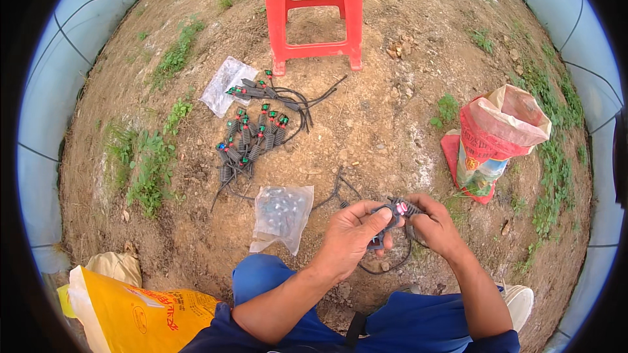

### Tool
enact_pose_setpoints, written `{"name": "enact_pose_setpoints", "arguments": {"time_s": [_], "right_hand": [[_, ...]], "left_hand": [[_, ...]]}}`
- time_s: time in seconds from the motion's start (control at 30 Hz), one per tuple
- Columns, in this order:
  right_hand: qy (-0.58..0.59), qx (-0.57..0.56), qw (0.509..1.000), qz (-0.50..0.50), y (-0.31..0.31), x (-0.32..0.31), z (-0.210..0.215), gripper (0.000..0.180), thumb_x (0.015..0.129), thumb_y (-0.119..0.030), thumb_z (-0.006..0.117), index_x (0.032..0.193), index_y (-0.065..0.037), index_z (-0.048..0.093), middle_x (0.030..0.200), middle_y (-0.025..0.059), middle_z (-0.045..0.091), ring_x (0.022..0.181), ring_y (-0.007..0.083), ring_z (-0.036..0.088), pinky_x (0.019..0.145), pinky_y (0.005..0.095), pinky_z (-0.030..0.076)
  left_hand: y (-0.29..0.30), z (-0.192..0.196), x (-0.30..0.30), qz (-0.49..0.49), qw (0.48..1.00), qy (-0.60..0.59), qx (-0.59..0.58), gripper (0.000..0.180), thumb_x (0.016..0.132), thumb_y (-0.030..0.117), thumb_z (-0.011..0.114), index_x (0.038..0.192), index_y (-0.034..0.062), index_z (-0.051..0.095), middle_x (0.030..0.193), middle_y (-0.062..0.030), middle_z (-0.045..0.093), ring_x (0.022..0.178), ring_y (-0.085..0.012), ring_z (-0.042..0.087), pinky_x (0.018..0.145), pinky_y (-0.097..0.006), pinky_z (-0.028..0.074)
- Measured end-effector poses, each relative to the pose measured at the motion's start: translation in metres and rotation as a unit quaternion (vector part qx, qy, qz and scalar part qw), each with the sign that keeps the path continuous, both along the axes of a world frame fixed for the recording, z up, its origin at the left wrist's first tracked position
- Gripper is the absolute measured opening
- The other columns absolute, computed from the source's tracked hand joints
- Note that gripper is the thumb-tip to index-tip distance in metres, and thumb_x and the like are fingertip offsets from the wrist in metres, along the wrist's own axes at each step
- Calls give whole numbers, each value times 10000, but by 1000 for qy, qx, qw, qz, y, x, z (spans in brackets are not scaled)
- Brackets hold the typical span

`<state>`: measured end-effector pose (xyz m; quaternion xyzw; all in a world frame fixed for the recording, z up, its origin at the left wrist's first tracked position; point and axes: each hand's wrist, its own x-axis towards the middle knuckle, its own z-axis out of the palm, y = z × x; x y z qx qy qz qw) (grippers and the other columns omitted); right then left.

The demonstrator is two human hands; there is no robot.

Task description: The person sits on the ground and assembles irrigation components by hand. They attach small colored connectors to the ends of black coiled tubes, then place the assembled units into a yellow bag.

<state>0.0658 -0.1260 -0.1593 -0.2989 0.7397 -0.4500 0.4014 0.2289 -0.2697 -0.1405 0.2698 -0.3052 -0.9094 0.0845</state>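
In front of my knees, my left hand (348, 230) is closed around a dark plastic fitting (376, 242), thumb pressed on top. A small pink piece (401, 208) shows between the two hands. My right hand (437, 223) pinches a dark ribbed sprinkler part (413, 208) against it; the fingers hide most of the joint. A thin black tube (399, 263) loops down below the hands. Left of them lies a clear plastic bag (282, 212) of small pale pieces. Farther off is a pile of ribbed black sprinkler assemblies (252, 138) with green and red heads and black tubes.
A red plastic stool (315, 50) stands at the far middle. Another clear bag (226, 85) lies beyond the pile. At the right stands an open red-and-white woven sack (487, 137); a yellow sack (150, 320) sits by my left leg. Weeds (150, 170) grow in the soil.
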Motion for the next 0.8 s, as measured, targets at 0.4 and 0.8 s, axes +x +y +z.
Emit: {"name": "enact_pose_setpoints", "arguments": {"time_s": [0.4,0.8], "right_hand": [[225,-48,968,98,25,-6,90,384,883,-273,725,1161,-12,681,1036,203,717,935,373,704,802,410,561],[248,-46,957,144,34,-10,85,365,874,-296,714,1130,-37,694,954,176,720,850,360,701,716,416,551]], "left_hand": [[-2,4,-2,-26,993,-17,-111,195,955,108,677,1107,-14,673,899,-144,725,639,-161,657,523,-286,526],[5,4,-3,-75,982,-25,-170,115,950,57,674,1035,-19,690,868,-104,708,647,-144,648,538,-278,519]]}}
